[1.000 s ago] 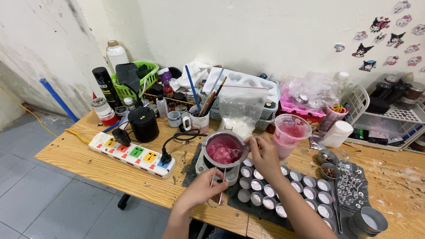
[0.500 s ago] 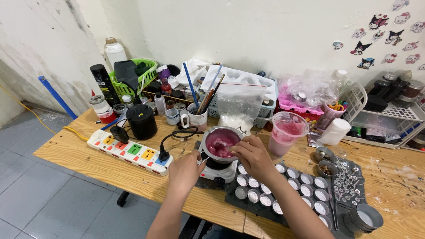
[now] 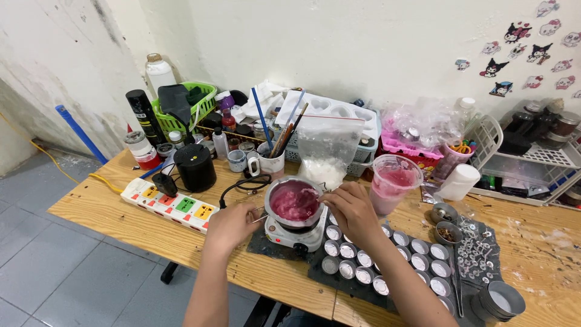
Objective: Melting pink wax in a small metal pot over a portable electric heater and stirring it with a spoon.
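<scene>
A small metal pot [image 3: 295,203] of pink liquid sits on a white electric hot plate [image 3: 295,235]. My left hand [image 3: 232,221] grips the pot's handle at its left side. My right hand [image 3: 353,209] rests at the pot's right rim, its fingers pinched on something thin that reaches over the liquid; I cannot make out what. Just below my right hand, rows of small round tins [image 3: 387,260] with white filling lie on a dark mat [image 3: 327,280].
A clear cup of pink liquid [image 3: 394,183] stands right of the pot. A colourful power strip [image 3: 169,204], a black jar [image 3: 194,167], a bag of white flakes [image 3: 327,154], a green basket [image 3: 181,108], bottles and a white rack [image 3: 525,160] crowd the wooden table [image 3: 106,218].
My hands have come up from the table's front edge to the pot: the left onto its handle, the right to its rim. The view has shifted slightly.
</scene>
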